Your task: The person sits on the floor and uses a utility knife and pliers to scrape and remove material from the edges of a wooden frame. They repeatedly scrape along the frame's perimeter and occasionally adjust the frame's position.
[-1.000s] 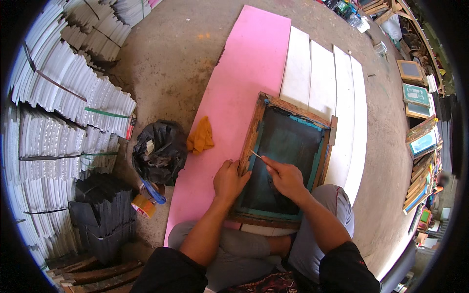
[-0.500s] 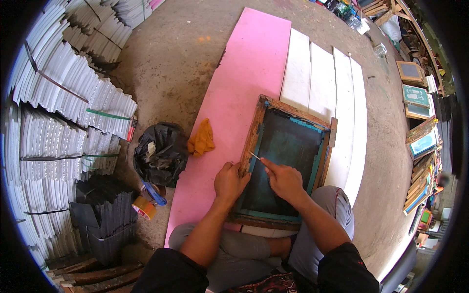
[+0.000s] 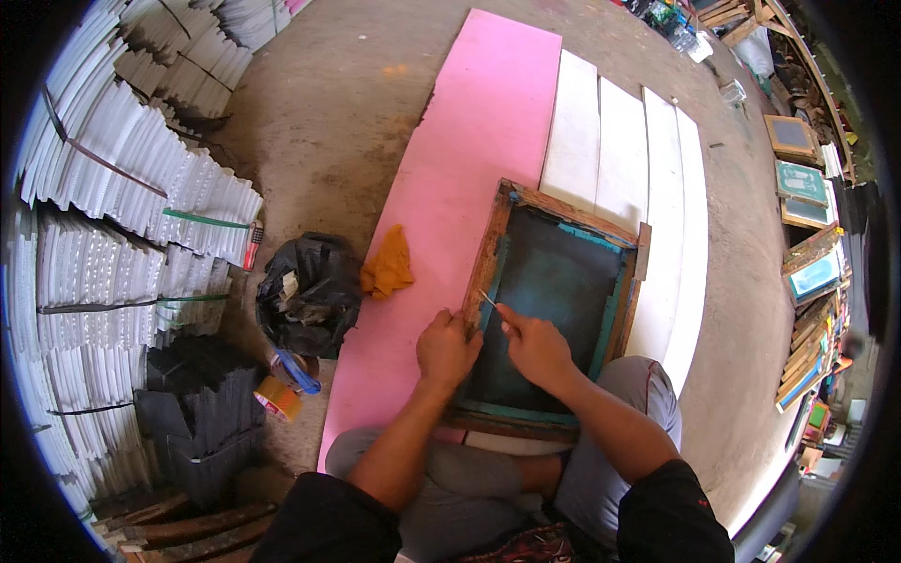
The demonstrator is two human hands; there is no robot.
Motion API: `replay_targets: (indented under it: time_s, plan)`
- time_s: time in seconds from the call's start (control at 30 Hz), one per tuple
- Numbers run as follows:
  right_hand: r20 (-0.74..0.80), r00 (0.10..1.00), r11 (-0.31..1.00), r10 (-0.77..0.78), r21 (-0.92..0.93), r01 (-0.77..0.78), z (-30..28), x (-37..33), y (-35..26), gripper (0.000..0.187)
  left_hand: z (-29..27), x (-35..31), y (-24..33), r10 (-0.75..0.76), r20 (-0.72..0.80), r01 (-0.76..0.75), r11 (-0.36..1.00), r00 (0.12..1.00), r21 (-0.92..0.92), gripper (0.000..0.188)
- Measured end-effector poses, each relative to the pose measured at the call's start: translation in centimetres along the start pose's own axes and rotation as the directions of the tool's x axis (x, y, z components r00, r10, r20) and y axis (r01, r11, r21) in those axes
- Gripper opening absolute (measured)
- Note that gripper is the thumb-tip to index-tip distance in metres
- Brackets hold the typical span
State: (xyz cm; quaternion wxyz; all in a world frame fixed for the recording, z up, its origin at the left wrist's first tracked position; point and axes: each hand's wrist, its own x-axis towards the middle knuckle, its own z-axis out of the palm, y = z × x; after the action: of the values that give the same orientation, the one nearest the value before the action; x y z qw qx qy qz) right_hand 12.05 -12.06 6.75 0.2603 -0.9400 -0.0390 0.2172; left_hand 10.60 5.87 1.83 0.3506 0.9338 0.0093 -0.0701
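Observation:
A wooden-framed printing screen [image 3: 554, 291] with dark mesh and teal edging tilts across my lap and the boards. My left hand [image 3: 448, 349] is closed around its left wooden rail. A slim pale tool, maybe a screwdriver or small blade [image 3: 488, 300], sticks out of my closed right hand [image 3: 539, 353]. Its tip touches or nearly touches the inner edge of the left rail, just above my left fingers. My right fingers hide the tool's handle.
Beneath the screen lie a pink board [image 3: 479, 141] and white boards [image 3: 619, 150]. An orange cloth [image 3: 389, 265], a black plastic bag [image 3: 310, 293] and a tape roll [image 3: 278, 400] are at the left. White stacked sheets [image 3: 103, 272] line the far left; more frames [image 3: 815, 272] stand right.
My right hand has shifted very slightly, with the tool tip staying near the same spot on the left rail. The left hand keeps its hold on the screen.

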Motion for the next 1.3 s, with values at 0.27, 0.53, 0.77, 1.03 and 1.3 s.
replay_targets:
  time_s: [0.27, 0.53, 0.77, 1.03, 1.3]
  plan:
    - [-0.095, 0.991, 0.988, -0.094, -0.134, 0.081, 0.8, -0.6, 0.9, 0.044, -0.9, 0.2, 0.2, -0.016, 0.02, 0.016, 1.0, 1.0, 0.01, 0.04]
    - [-0.045, 0.99, 0.907, -0.135, -0.408, 0.105, -0.1, -0.2, 0.5, 0.038, -0.6, 0.4, -0.3, 0.003, -0.015, -0.003, 1.0, 1.0, -0.012, 0.039]
    - [-0.076, 0.996, 0.984, -0.056, 0.166, 0.068, 0.7, 2.3, 0.6, 0.041, 0.0, 0.3, -0.9, 0.004, -0.009, -0.005, 0.999, 1.0, -0.044, 0.047]
    - [-0.148, 0.977, 0.986, -0.157, -0.086, 0.146, -1.9, 1.0, 2.9, 0.039, -0.8, 0.6, 0.5, -0.08, 0.023, 0.08, 0.997, 0.997, -0.002, 0.058]
    - [-0.085, 0.995, 0.984, -0.055, -0.171, 0.04, -2.7, 1.1, 0.9, 0.037, -0.4, 0.6, -0.1, -0.05, 0.038, 0.051, 0.998, 0.998, -0.021, 0.055]
